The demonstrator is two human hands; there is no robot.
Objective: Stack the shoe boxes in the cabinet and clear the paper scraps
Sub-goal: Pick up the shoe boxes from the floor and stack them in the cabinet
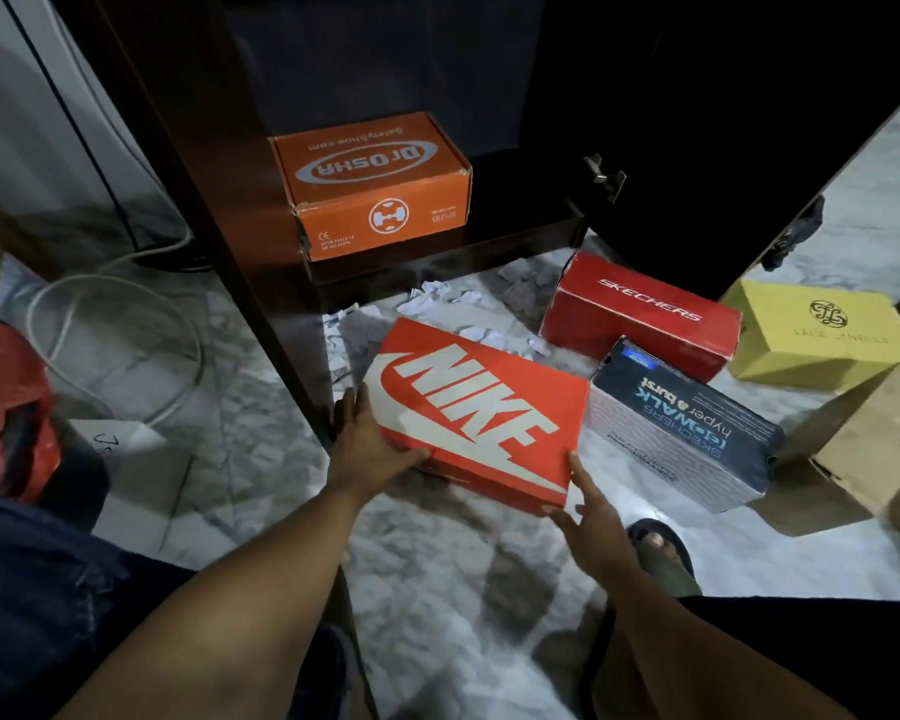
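Observation:
An orange-red Nike box [476,407] lies on the marble floor in front of the dark wooden cabinet [261,241]. My left hand [370,444] grips its near left corner and my right hand [591,504] presses on its near right corner. An orange Dr.Osha box [372,184] stands on the cabinet's bottom shelf. A red Skechers box [640,317], a dark blue-and-white Skechers box [681,426], a yellow box [822,332] and a brown cardboard box [874,439] lie on the floor to the right. Crumpled white paper scraps [432,298] litter the floor by the cabinet's base.
The cabinet door [697,148] stands open on the right. A red plastic bag [11,407], a white box [141,470] and coiled white cable [120,298] sit at the left. My sandalled foot [661,550] rests near the right hand.

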